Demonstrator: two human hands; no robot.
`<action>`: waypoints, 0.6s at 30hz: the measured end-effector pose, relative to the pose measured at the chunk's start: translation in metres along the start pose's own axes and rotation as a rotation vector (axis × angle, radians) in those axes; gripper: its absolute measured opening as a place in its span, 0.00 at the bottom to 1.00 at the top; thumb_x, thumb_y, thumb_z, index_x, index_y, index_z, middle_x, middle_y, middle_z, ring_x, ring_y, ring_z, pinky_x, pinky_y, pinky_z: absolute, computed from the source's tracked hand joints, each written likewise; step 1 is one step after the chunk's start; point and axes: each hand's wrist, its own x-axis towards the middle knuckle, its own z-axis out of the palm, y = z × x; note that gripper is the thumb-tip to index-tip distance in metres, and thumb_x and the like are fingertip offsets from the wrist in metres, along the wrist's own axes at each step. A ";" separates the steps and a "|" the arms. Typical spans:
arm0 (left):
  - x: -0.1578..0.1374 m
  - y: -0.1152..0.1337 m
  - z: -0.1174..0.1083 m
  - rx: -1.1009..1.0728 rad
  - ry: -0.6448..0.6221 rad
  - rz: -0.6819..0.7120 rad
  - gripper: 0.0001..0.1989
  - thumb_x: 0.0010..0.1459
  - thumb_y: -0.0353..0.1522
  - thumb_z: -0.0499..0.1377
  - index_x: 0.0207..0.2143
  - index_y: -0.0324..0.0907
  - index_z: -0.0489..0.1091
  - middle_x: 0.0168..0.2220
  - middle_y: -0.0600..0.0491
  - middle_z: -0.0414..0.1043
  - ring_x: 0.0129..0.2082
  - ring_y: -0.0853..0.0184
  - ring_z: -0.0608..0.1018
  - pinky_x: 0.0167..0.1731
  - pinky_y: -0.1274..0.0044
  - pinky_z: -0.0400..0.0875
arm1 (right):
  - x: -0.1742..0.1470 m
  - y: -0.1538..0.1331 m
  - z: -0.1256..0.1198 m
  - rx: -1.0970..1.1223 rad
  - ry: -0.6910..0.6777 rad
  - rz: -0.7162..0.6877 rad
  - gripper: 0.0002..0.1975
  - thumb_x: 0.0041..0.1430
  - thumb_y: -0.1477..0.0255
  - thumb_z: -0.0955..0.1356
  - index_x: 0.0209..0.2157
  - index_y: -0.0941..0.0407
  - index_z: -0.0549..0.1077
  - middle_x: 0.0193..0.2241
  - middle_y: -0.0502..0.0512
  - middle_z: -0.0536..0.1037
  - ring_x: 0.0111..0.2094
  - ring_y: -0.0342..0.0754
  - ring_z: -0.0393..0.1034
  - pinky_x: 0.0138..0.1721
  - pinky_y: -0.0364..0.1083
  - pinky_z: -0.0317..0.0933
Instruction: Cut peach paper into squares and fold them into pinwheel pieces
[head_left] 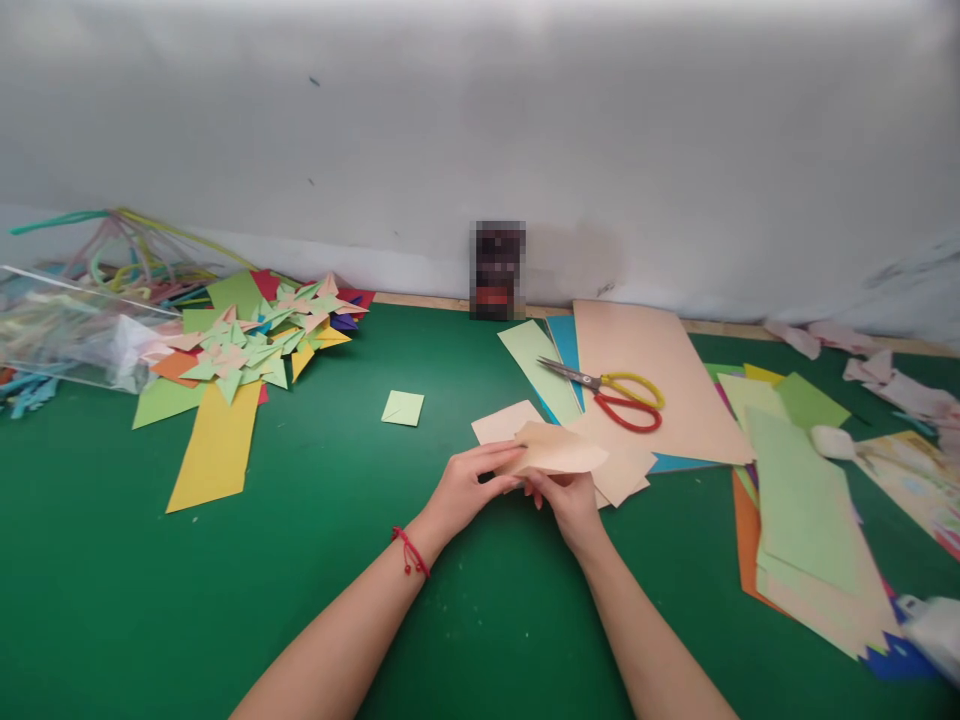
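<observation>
Between both hands I hold a sheet of peach paper [562, 452], bent along its length and raised off the table. My left hand [474, 482], with a red cord bracelet at the wrist, pinches its left end. My right hand [571, 505] grips the lower edge near the middle, thumb against the paper. Behind it lie more peach paper pieces [622, 470], partly covered. Scissors [622, 392] with one yellow and one red handle rest on a large peach sheet [645, 345], blades pointing left. A small folded light-green paper square [403, 409] sits to the left of my hands.
On the left are folded paper shapes [255, 345], a yellow strip [216, 450] and a clear bag of coloured strands [75, 330]. Stacked coloured paper [806, 510] and crumpled scraps [900, 385] lie right. A blurred-out object [497, 270] stands against the wall on the green table [300, 590].
</observation>
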 end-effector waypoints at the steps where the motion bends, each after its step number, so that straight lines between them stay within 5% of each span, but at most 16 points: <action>1: 0.000 -0.001 0.000 -0.001 0.006 -0.001 0.16 0.51 0.32 0.60 0.44 0.46 0.71 0.47 0.51 0.71 0.48 0.63 0.72 0.51 0.68 0.64 | 0.001 0.000 0.000 -0.004 0.001 -0.002 0.13 0.44 0.63 0.71 0.20 0.59 0.70 0.13 0.49 0.69 0.13 0.40 0.59 0.13 0.40 0.54; 11: 0.001 0.003 0.001 -0.127 0.080 -0.161 0.07 0.51 0.34 0.60 0.29 0.39 0.73 0.32 0.50 0.76 0.32 0.66 0.76 0.34 0.76 0.71 | 0.002 -0.003 0.001 -0.018 -0.011 -0.002 0.13 0.47 0.63 0.70 0.24 0.59 0.69 0.10 0.45 0.65 0.10 0.39 0.56 0.11 0.39 0.51; 18: 0.002 0.002 0.002 -0.207 0.073 -0.202 0.15 0.49 0.31 0.61 0.41 0.40 0.66 0.30 0.53 0.75 0.30 0.69 0.75 0.31 0.79 0.68 | 0.002 0.000 0.000 0.019 -0.023 0.021 0.16 0.48 0.64 0.70 0.35 0.58 0.65 0.11 0.43 0.66 0.11 0.39 0.58 0.11 0.39 0.52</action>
